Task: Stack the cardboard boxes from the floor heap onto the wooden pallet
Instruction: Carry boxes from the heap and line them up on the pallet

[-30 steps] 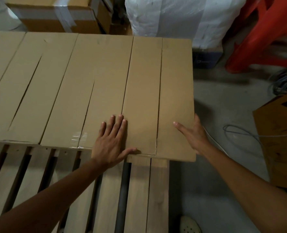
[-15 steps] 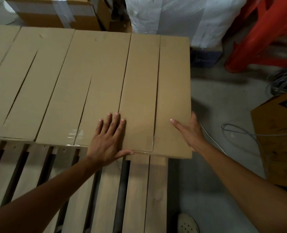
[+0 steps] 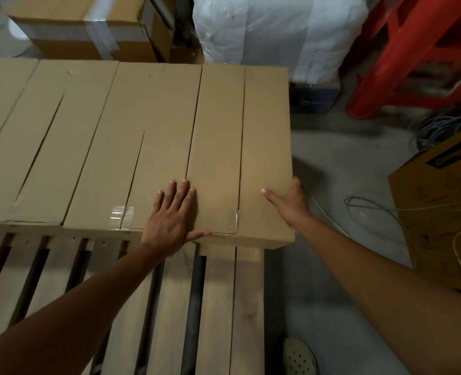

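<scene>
Left hand [image 3: 173,215] flat on top of the end cardboard box [image 3: 240,147], fingers straight, thumb along its near edge. Right hand [image 3: 288,204] spread against the box's right side, thumb laid on top, fingers mostly hidden down the side. Nothing pinched. The box sits on the wooden pallet [image 3: 218,293], butted against the neighbouring box [image 3: 153,147] left of my left hand. Bare slats run beneath my forearms.
</scene>
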### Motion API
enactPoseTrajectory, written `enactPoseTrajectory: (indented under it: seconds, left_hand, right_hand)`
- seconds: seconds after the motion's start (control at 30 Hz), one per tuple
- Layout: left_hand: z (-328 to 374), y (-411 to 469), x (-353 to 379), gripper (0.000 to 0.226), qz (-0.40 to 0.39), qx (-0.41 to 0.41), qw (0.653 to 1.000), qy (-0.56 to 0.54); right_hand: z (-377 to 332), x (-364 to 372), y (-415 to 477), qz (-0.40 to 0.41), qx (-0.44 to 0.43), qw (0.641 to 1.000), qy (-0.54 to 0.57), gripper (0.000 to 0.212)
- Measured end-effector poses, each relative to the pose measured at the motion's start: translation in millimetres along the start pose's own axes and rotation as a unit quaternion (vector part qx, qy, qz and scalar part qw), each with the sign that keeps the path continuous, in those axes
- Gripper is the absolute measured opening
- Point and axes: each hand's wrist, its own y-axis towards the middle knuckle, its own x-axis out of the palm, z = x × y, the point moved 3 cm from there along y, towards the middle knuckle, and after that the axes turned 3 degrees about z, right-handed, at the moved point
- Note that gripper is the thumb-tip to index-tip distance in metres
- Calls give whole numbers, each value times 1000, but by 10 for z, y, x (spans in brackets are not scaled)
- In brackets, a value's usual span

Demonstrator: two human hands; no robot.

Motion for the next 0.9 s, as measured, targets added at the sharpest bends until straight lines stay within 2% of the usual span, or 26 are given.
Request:
enactPoseTrajectory:
  seconds: [0.2,0.3,0.5,0.6,0.7,0.9]
  left_hand:
    - [-19,-7,-125,117,-35,-7,999,-31]
    - [-17,-31,-335,116,-28,-17,998,-55]
    - [235,-250,-1440,106,75,-17,991,-111]
    - [395,-513,-2138,93,136,-10,980,-145]
    - [560,-978,-2836,86,189,3,965,-184]
    - [909,-2089,-4000,83,248,30,945,-210]
  right_hand:
    - [-42,-59,-358,-35,-6,997,-67,116]
    - [-219,-164,-513,-28,-44,991,-120,118]
    - [-1030,-452,-1208,-31,-138,980,-137,107]
    - [-1533,-723,-1801,-11,-182,977,-110,100]
    - [-2003,-1121,-2547,18,-208,976,-55,97]
    - [-2677,-1914,-4115,57,-242,968,-17,91]
